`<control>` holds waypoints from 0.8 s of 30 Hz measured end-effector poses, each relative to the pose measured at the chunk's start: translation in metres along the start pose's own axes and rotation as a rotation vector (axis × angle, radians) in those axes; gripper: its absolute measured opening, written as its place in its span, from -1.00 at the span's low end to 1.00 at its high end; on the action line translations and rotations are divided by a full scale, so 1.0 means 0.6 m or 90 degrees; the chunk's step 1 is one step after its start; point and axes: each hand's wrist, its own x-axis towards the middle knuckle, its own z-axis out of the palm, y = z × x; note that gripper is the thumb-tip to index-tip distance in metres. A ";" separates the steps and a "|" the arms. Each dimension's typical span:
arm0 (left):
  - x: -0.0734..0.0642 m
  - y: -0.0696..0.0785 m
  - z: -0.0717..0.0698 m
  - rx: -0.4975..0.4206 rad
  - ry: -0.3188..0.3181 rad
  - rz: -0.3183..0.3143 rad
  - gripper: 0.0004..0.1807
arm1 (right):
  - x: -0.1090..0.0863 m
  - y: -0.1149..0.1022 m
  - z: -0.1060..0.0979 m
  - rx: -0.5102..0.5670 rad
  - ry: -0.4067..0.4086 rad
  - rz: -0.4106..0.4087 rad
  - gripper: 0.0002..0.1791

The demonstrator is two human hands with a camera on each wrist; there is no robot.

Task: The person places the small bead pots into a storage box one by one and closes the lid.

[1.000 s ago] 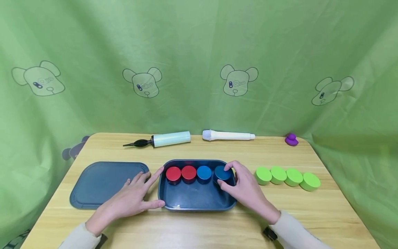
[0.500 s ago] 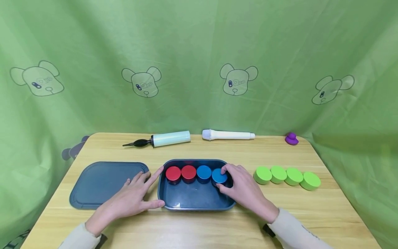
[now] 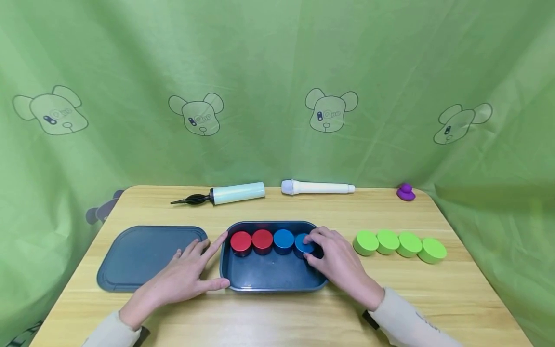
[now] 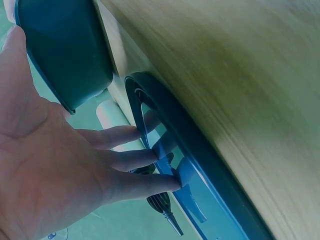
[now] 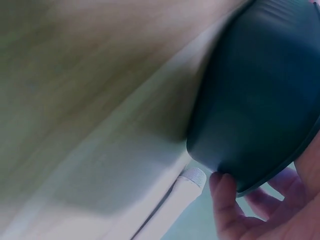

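My right hand (image 3: 341, 265) reaches over the right rim of a dark blue rectangular box (image 3: 270, 274) and pinches a blue round block (image 3: 300, 246) between thumb and fingers. That block stands inside, close to another blue round block (image 3: 284, 239). Two red round blocks, one farthest left (image 3: 241, 242) and one beside it (image 3: 262, 240), continue the row along the box's back wall. My left hand (image 3: 184, 279) is spread, its index finger and thumb at the box's left rim. Its other fingers (image 4: 150, 187) rest on a flat dark lid (image 4: 200, 150) left of the box.
Several green round blocks (image 3: 409, 244) stand in a row right of the box. Along the table's back edge lie a pale blue hand pump (image 3: 238, 193) with a black nozzle, a white microphone (image 3: 323, 188) and a purple toy duck (image 3: 405, 192). A green curtain (image 3: 269, 62) hangs behind.
My right hand has slid the blue block left along the box, closer to the other blue block. My left hand has stayed in place.
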 end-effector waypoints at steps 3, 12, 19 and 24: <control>0.000 0.000 0.000 0.003 0.001 0.000 0.13 | -0.001 0.000 0.000 -0.001 0.009 0.008 -0.68; -0.002 0.004 -0.004 0.011 0.004 0.002 0.14 | 0.003 -0.002 0.000 0.003 0.007 0.043 -0.69; -0.002 0.005 -0.005 0.010 -0.002 -0.002 0.15 | -0.002 0.001 0.002 0.011 0.042 0.031 -0.69; -0.002 0.004 -0.005 0.009 -0.004 -0.004 0.14 | -0.008 0.004 0.003 0.040 0.079 0.010 -0.69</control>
